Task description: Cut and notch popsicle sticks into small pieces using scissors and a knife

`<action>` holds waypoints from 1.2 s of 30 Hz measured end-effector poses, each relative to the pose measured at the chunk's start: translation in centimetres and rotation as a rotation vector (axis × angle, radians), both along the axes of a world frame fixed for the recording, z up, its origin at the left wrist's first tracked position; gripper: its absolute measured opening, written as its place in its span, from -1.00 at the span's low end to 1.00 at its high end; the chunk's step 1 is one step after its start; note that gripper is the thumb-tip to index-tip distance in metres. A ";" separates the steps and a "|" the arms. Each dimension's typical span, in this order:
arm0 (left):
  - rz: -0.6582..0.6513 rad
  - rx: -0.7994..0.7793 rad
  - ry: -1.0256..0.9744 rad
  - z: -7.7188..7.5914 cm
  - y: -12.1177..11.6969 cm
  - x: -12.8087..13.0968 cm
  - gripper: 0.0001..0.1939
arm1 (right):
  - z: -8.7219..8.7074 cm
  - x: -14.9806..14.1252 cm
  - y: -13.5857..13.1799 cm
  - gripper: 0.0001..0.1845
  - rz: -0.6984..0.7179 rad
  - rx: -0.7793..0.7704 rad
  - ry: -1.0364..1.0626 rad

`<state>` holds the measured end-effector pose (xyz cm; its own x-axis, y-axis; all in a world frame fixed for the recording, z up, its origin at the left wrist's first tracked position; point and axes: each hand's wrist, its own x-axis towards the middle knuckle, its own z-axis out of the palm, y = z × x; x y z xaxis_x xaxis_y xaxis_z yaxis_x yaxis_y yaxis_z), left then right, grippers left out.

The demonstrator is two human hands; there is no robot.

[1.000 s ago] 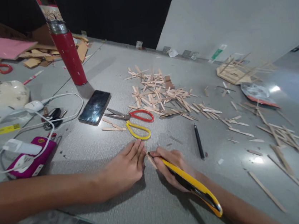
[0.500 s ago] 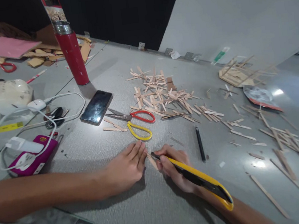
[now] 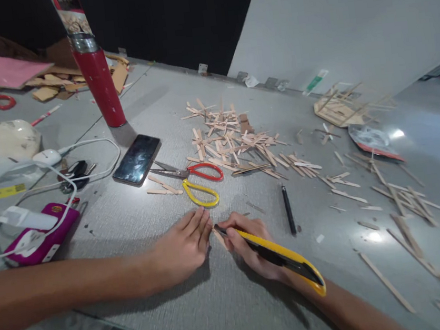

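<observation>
My right hand (image 3: pixel 253 243) grips a yellow and black utility knife (image 3: pixel 281 253), its handle slanting back over the wrist. The knife's front end touches a small wooden stick (image 3: pixel 220 239) on the table. My left hand (image 3: pixel 189 242) lies beside it with fingers pressed together, the fingertips holding the stick's far end down. Part of the stick is hidden under those fingers. Just beyond my left fingertips lie scissors (image 3: pixel 184 174) with one red and one yellow handle loop. A few cut sticks (image 3: pixel 163 186) rest near the scissor blades, and a black pen (image 3: pixel 289 210) is right of my right hand.
A pile of wooden sticks (image 3: pixel 228 135) spreads beyond the scissors, with more scattered rightward. A phone (image 3: pixel 137 159), a red bottle (image 3: pixel 100 86) and a purple power bank (image 3: pixel 47 232) with a white cable stand left. A stick-built structure (image 3: pixel 338 109) sits at far right.
The view has shifted slightly, so most things appear a little further left. The knife's rear end has swung slightly inward and up in the view, while both hands keep their places at the stick.
</observation>
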<state>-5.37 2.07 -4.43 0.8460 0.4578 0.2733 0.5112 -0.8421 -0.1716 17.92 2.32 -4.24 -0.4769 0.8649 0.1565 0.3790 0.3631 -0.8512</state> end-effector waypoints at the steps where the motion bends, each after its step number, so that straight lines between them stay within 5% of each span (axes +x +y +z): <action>1: -0.001 -0.011 -0.004 0.0 0.0 0.0 -0.57 | 0.0 0.0 0.0 -0.80 -0.002 0.003 0.002; 9: -0.011 -0.008 0.026 0.3 0.1 -0.1 -0.56 | 0.0 0.0 0.0 -0.75 -0.011 -0.036 0.014; 24: 0.020 0.066 0.003 -0.1 0.0 0.1 -0.60 | 1.6 -1.2 -0.2 -0.75 0.104 0.275 -0.145; 36: 0.031 -0.005 0.052 0.0 -0.1 0.3 -0.56 | 2.6 -0.8 0.7 -0.78 0.116 0.216 -0.160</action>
<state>-5.05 1.95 -4.41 0.8443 0.4857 0.2264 0.5278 -0.8269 -0.1943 17.10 3.02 -1.68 -0.6046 0.7577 0.2458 0.4475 0.5783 -0.6822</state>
